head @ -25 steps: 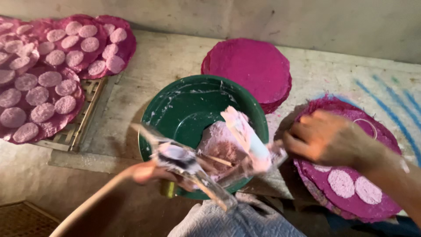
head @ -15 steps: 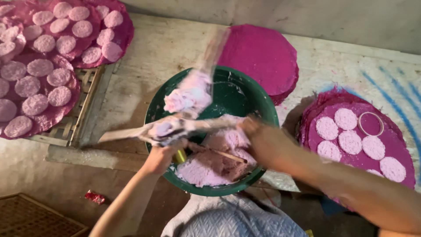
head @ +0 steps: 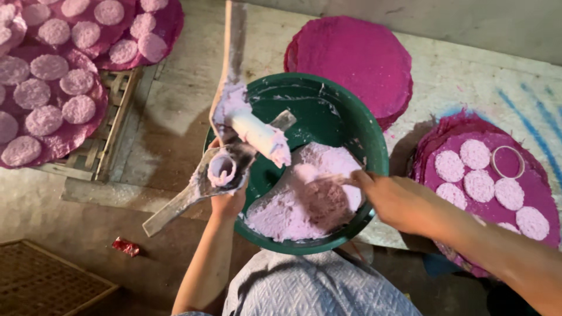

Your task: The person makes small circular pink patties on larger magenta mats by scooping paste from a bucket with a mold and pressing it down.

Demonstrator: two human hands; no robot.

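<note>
Left hand [head: 227, 202] grips press tool [head: 225, 167] w/ pink dough roll [head: 257, 133] over left rim of green basin [head: 374, 152] so drips fall inside; right hand [head: 392, 196], fingers closed on small stick [head: 328, 178], works dough mass [head: 304, 202] in basin's near side.

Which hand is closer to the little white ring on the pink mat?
Right. The right hand is at the green bowl's rim, on the side toward the ring. The left hand is across the bowl, farther away.
</note>
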